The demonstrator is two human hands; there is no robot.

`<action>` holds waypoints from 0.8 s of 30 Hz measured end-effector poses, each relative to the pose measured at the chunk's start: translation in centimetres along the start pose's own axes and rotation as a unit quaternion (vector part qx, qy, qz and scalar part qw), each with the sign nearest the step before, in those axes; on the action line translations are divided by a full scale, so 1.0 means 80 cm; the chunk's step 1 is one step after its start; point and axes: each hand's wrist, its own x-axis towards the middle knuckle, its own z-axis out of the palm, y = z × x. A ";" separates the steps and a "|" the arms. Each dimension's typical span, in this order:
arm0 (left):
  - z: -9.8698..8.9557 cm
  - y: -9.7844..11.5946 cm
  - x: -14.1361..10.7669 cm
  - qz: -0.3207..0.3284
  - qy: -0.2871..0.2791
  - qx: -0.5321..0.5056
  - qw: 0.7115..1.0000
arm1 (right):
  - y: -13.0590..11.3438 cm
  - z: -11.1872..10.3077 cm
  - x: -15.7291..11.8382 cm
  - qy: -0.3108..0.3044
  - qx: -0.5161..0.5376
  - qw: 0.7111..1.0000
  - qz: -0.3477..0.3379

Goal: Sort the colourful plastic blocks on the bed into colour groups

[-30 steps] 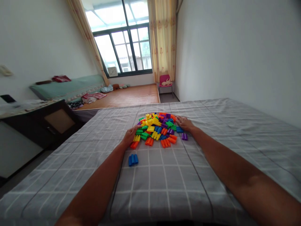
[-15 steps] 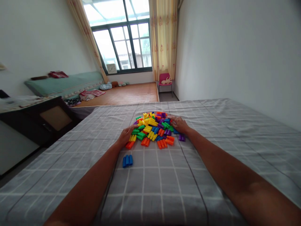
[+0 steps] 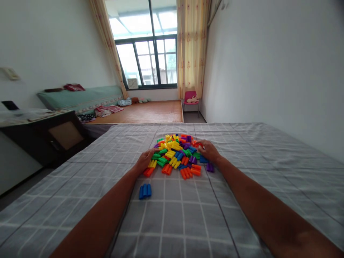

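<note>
Compared with half a second ago, the right hand has drawn back a little at the far right of the pile of blocks, its fingers more bent, with more orange showing beside them. Whether it pinches a block, I can't tell. The left hand keeps much the same spot, released, its fingers laid along the pile's left side. The person's view has tipped up slightly.

The pile sits between the hands, well in from the edges of the checked sheet. That sheet runs on widely left and right and toward the person. Its far edge meets the view of a second bed; its right side reaches the white wall; past the left edge stands a dark cabinet.

I count two hands and one pile, its blocks overlapping too much to number. Four orange blocks line its near edge. One blue block lies apart, nearer the person, and one purple block rests just beside the right wrist. Beyond are one pink chair, one clock and two curtains.
</note>
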 end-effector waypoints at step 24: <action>0.000 -0.006 -0.001 -0.041 0.017 -0.047 0.998 | 0.123 -0.060 -0.013 -0.025 -0.202 0.925 0.321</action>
